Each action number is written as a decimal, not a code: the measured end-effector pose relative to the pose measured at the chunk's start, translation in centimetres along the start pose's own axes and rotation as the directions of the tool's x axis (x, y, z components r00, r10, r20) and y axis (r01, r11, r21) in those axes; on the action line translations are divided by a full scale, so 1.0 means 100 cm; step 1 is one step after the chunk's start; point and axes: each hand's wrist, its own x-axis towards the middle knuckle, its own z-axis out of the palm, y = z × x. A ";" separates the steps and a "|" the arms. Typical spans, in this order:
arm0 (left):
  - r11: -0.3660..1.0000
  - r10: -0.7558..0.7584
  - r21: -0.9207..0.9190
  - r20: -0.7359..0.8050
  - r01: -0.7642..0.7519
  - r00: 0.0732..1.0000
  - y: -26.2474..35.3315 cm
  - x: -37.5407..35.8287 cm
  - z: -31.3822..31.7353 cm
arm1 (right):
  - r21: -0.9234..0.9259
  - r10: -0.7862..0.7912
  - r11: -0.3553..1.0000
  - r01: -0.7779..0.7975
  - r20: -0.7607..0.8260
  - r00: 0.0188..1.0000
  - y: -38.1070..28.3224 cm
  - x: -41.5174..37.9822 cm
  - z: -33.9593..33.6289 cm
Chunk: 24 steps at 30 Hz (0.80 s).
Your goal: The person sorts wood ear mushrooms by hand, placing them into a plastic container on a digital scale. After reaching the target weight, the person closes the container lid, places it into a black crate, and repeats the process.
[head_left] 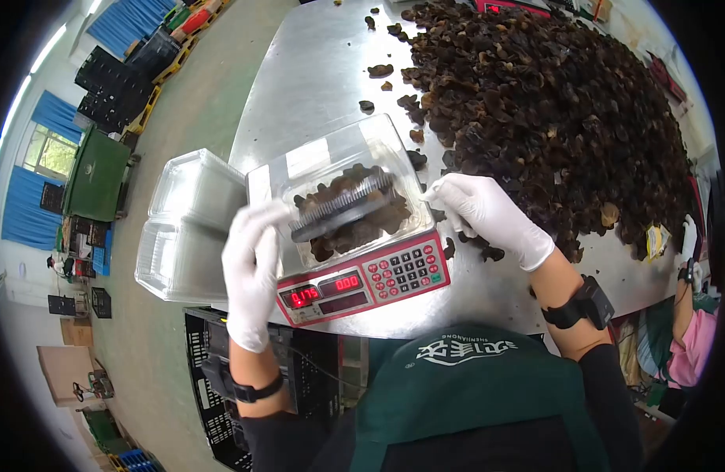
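Observation:
A clear plastic box (350,236) holding dark wood ear mushrooms rests on the scale (362,279), whose red digits read about 0.175 and 0.00. A ribbed clear lid edge (343,206), smeared by motion, stands tilted over the mushrooms. My left hand (252,256), in a white glove, is at the box's left side with its fingers closed at the end of the lid edge. My right hand (484,208), also gloved, is by the right rim of the scale, fingertips pinched together. What they hold, if anything, I cannot make out.
A large heap of wood ear mushrooms (559,118) covers the right of the metal table (299,63), with loose pieces around it. Stacked clear boxes (193,220) stand left of the scale. Black crates (209,377) sit below. Another person's gloved hand (689,236) is at far right.

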 end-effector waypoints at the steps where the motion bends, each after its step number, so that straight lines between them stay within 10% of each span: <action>1: 0.997 -0.025 0.076 0.006 0.024 1.000 -0.001 -0.015 0.006 | -0.065 -0.027 0.998 0.028 0.012 1.000 0.005 0.003 0.004; 7: 0.932 -0.347 0.078 -0.103 0.355 0.932 -0.003 -0.047 0.035 | -0.280 0.055 0.960 -0.019 0.121 0.991 0.006 0.018 0.020; 10: 0.685 -0.592 -0.407 0.172 0.604 0.787 -0.012 -0.047 0.031 | -0.157 0.180 0.977 -0.147 0.225 0.958 -0.011 0.019 0.021; 15: 0.556 -0.592 -0.594 0.209 0.582 0.779 -0.006 -0.049 0.042 | 0.275 0.075 0.951 -0.141 0.238 0.968 0.002 0.008 0.024; 24: 0.389 -0.657 -0.770 0.153 0.505 0.739 0.033 -0.087 0.090 | 0.328 0.107 0.933 -0.148 0.140 0.984 0.028 -0.032 0.011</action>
